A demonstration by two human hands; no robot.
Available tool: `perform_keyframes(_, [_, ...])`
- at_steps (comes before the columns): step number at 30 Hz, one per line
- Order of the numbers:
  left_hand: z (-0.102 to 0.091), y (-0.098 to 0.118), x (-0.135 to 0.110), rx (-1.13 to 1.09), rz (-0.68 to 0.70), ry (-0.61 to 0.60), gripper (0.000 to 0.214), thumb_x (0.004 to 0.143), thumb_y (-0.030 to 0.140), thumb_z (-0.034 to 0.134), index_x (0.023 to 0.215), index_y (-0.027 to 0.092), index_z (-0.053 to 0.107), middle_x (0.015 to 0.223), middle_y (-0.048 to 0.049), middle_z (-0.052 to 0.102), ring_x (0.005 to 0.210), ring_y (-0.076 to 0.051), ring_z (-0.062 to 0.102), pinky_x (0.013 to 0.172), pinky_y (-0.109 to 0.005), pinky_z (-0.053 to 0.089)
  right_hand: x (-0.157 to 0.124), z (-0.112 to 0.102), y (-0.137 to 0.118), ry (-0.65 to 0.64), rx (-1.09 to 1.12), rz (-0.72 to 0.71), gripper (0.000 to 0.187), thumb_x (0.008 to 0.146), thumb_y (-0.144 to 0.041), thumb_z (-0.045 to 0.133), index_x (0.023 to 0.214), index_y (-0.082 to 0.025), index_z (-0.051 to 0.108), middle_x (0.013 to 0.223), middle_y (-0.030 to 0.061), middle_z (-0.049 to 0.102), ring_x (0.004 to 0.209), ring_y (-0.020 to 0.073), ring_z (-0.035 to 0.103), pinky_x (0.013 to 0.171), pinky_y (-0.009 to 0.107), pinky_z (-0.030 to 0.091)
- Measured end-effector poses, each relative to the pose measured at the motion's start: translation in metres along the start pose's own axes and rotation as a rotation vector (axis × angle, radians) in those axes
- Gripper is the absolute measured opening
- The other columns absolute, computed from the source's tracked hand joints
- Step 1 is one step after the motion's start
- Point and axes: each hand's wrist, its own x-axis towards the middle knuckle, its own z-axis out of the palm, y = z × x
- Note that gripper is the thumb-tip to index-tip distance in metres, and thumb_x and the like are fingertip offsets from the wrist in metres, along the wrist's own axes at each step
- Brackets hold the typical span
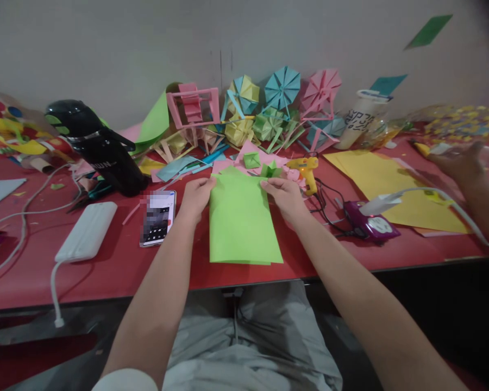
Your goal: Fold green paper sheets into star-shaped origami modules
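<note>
A folded sheet of bright green paper [244,222] lies in front of me near the table's front edge, its layers slightly offset at the bottom. My left hand [198,196] grips its upper left edge between thumb and fingers. At the upper right edge, my right hand [285,198] pinches the same sheet. Just beyond the paper are small green folded paper pieces [251,159] and pink scraps. A yellow glue gun [305,171] stands close beyond my right hand, its light glowing orange. Left of my left hand lies a phone [158,217] with a lit screen.
Folded paper models [283,89] line the wall. A black bottle [106,157] and white power bank [87,231] are at left. A purple power socket [370,220], yellow sheets [375,184] and patterned cup [356,119] sit at right. Another person's hand [460,163] reaches in there.
</note>
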Motion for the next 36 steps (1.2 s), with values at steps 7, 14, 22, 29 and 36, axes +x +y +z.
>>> perform_keyframes(7, [0.003, -0.003, 0.001, -0.041, 0.089, 0.001, 0.012, 0.066, 0.025, 0.077, 0.066, 0.016, 0.069, 0.066, 0.0039, 0.063, 0.066, -0.011, 0.054, 0.067, -0.023, 0.041, 0.004, -0.002, 0.005, -0.022, -0.025, -0.017, 0.045, 0.061, -0.059, 0.083, 0.064, -0.019, 0.064, 0.062, -0.0021, 0.055, 0.060, 0.0116, 0.044, 0.057, 0.028, 0.034])
perform_keyframes(14, [0.003, -0.007, 0.005, -0.041, 0.126, 0.030, 0.010, 0.067, 0.024, 0.073, 0.063, 0.016, 0.069, 0.062, 0.0023, 0.061, 0.062, -0.012, 0.050, 0.064, -0.026, 0.037, 0.006, -0.003, 0.005, -0.030, -0.063, -0.074, 0.046, 0.064, -0.061, 0.080, 0.063, -0.019, 0.062, 0.061, -0.0022, 0.051, 0.058, 0.0108, 0.041, 0.054, 0.027, 0.031])
perform_keyframes(22, [0.005, -0.004, 0.003, -0.074, 0.175, 0.000, 0.003, 0.066, 0.020, 0.069, 0.065, 0.017, 0.069, 0.062, 0.0029, 0.061, 0.063, -0.013, 0.052, 0.066, -0.026, 0.041, 0.004, -0.004, 0.002, -0.043, -0.124, -0.117, 0.044, 0.068, -0.059, 0.078, 0.064, -0.019, 0.060, 0.062, -0.0011, 0.050, 0.059, 0.0114, 0.040, 0.056, 0.028, 0.033])
perform_keyframes(29, [0.003, 0.003, -0.001, 0.015, 0.299, 0.131, 0.019, 0.074, 0.028, 0.069, 0.059, 0.017, 0.069, 0.060, 0.0011, 0.059, 0.064, -0.014, 0.051, 0.062, -0.027, 0.039, 0.001, -0.002, -0.003, -0.051, -0.147, -0.142, 0.043, 0.070, -0.057, 0.076, 0.063, -0.018, 0.059, 0.061, -0.0021, 0.044, 0.058, 0.0103, 0.035, 0.054, 0.028, 0.030])
perform_keyframes(36, [0.006, 0.001, 0.000, -0.093, 0.235, 0.102, 0.013, 0.071, 0.025, 0.071, 0.062, 0.016, 0.070, 0.063, 0.0010, 0.062, 0.063, -0.013, 0.053, 0.062, -0.025, 0.041, 0.003, -0.003, 0.002, -0.049, -0.115, -0.148, 0.044, 0.070, -0.059, 0.077, 0.065, -0.018, 0.061, 0.061, -0.0021, 0.046, 0.057, 0.0101, 0.035, 0.053, 0.028, 0.028])
